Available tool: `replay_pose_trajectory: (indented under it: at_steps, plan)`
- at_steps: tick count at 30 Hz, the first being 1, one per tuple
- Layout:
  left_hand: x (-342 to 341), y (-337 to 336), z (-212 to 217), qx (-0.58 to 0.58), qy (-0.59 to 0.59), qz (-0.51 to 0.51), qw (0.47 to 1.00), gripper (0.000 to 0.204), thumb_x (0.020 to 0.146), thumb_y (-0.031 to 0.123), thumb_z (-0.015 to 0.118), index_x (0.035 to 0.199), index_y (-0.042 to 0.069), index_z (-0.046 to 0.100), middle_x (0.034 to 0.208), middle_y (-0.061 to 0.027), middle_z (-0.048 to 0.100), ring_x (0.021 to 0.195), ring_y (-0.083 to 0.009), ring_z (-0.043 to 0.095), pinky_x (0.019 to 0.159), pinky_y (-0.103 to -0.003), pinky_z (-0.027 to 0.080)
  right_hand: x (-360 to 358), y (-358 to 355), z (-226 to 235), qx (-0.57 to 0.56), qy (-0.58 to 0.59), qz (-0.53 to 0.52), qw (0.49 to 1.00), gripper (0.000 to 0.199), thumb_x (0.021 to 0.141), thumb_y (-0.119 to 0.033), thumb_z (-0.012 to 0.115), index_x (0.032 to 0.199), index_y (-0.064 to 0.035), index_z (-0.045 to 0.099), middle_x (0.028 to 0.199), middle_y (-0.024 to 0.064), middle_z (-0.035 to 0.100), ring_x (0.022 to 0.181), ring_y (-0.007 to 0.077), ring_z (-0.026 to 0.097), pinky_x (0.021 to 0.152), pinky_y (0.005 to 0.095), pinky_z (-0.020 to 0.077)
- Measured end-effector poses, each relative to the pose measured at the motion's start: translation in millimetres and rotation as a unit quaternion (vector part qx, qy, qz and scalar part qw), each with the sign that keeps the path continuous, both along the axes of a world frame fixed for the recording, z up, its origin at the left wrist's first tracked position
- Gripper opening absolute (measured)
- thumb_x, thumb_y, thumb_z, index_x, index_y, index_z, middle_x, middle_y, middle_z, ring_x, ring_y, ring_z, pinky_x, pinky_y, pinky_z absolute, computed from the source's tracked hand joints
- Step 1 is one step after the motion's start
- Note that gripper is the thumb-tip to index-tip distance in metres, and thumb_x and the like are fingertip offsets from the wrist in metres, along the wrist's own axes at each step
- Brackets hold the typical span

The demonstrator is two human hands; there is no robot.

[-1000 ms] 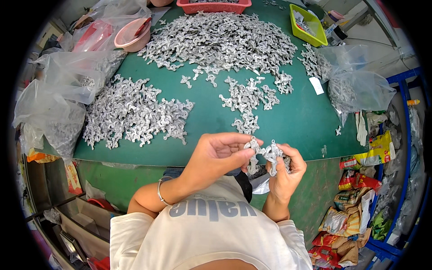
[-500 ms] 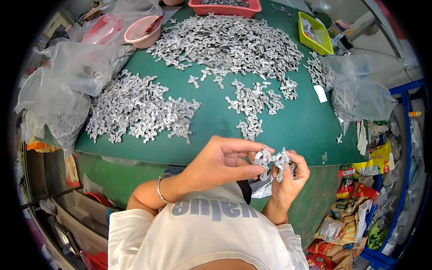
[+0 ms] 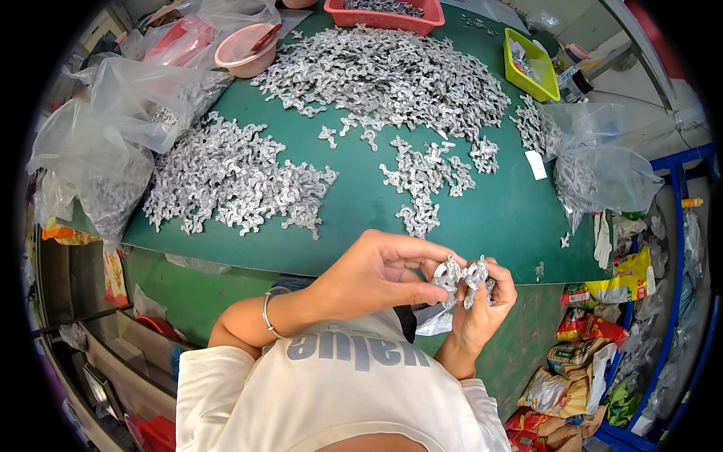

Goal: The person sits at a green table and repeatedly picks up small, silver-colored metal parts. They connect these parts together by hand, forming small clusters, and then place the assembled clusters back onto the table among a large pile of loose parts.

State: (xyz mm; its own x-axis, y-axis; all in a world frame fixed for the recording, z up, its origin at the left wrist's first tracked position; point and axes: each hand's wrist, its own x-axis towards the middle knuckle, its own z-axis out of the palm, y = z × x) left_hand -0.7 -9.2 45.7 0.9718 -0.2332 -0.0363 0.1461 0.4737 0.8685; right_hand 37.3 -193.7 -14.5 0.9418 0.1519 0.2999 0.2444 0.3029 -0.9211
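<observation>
My left hand point(image 3: 384, 275) pinches a small silver cast metal piece point(image 3: 449, 279) between thumb and fingers. A similar metal piece point(image 3: 475, 280) is in my right hand point(image 3: 484, 307), its fingers closed round it. The two pieces sit side by side, close together; whether they are joined I cannot tell. Both hands are just off the near edge of the green table point(image 3: 354, 203). Beyond them lies a small cluster of the same curved pieces point(image 3: 419, 181). A wider heap point(image 3: 233, 181) spreads at the left, and the largest pile point(image 3: 392, 79) covers the back.
Clear plastic bags point(image 3: 113, 181) holding pieces stand at the left edge, another bag point(image 3: 595, 181) at the right. At the back are a pink bowl point(image 3: 245, 56), a red basket point(image 3: 384, 20) and a yellow-green basket point(image 3: 531, 71). A blue rack point(image 3: 681, 248) and colourful sacks point(image 3: 568, 377) are at the right.
Both hands, with their metal pieces, have shifted slightly right and down in the view. The grips look much the same, and the heaps on the table are unchanged.
</observation>
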Motion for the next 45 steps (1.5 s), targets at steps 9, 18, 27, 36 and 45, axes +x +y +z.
replay_pose_trajectory:
  at_steps: [9, 18, 27, 36, 45]
  plan:
    - [0.8, -2.0, -5.6, -0.052, 0.02, -0.013, 0.998, 0.036, 0.074, -0.009, 0.062, 0.108, -0.01, 0.052, 0.104, -0.0184, 0.058, 0.091, -0.0179, 0.059, 0.077, -0.029, 0.051, -3.0, 3.4, 8.3, 0.029, 0.035, 0.016, 0.999, 0.017, 0.079, -0.008, 0.062, 0.089, 0.0039, 0.055, 0.077, 0.0093, 0.054, 0.056, 0.0094, 0.049, 0.047, 0.0197, 0.0372]
    - [0.7, 0.9, -4.0, -0.057, 0.052, -0.042, 0.996, 0.034, 0.077, 0.004, 0.065, 0.107, -0.007, 0.055, 0.089, -0.0136, 0.063, 0.073, -0.0138, 0.062, 0.068, -0.024, 0.049, -7.6, 4.7, 13.8, 0.04, 0.048, 0.017, 0.998, 0.021, 0.079, -0.012, 0.063, 0.09, 0.0035, 0.054, 0.078, 0.0089, 0.053, 0.052, 0.0083, 0.048, 0.042, 0.0179, 0.0356]
    - [0.3, 0.6, 3.3, -0.052, 0.077, -0.033, 0.995, 0.031, 0.072, -0.005, 0.061, 0.103, -0.006, 0.057, 0.085, -0.0127, 0.063, 0.068, -0.0138, 0.062, 0.066, -0.024, 0.05, -5.3, -3.0, 12.2, -0.024, -0.019, -0.003, 1.0, 0.024, 0.076, -0.014, 0.066, 0.089, 0.0047, 0.057, 0.075, 0.009, 0.054, 0.057, 0.0104, 0.048, 0.047, 0.0205, 0.0364]
    - [0.0, -1.3, 4.9, -0.05, 0.072, -0.023, 0.996, 0.031, 0.07, -0.006, 0.062, 0.1, -0.007, 0.059, 0.078, -0.0123, 0.064, 0.065, -0.0142, 0.062, 0.063, -0.024, 0.05, -6.2, -4.0, 21.9, -0.039, -0.017, -0.005, 0.999, 0.025, 0.074, -0.014, 0.068, 0.088, 0.0046, 0.06, 0.076, 0.0102, 0.057, 0.062, 0.0124, 0.05, 0.054, 0.0221, 0.0378]
    - [0.3, -1.5, 1.4, -0.05, 0.064, -0.025, 0.996, 0.031, 0.069, -0.007, 0.062, 0.099, -0.006, 0.059, 0.075, -0.0119, 0.064, 0.064, -0.0141, 0.062, 0.062, -0.024, 0.05, -8.2, -3.0, 25.5, -0.009, 0.014, 0.004, 1.0, 0.021, 0.073, -0.01, 0.069, 0.086, 0.0045, 0.061, 0.077, 0.0111, 0.059, 0.065, 0.0127, 0.052, 0.057, 0.0221, 0.0393]
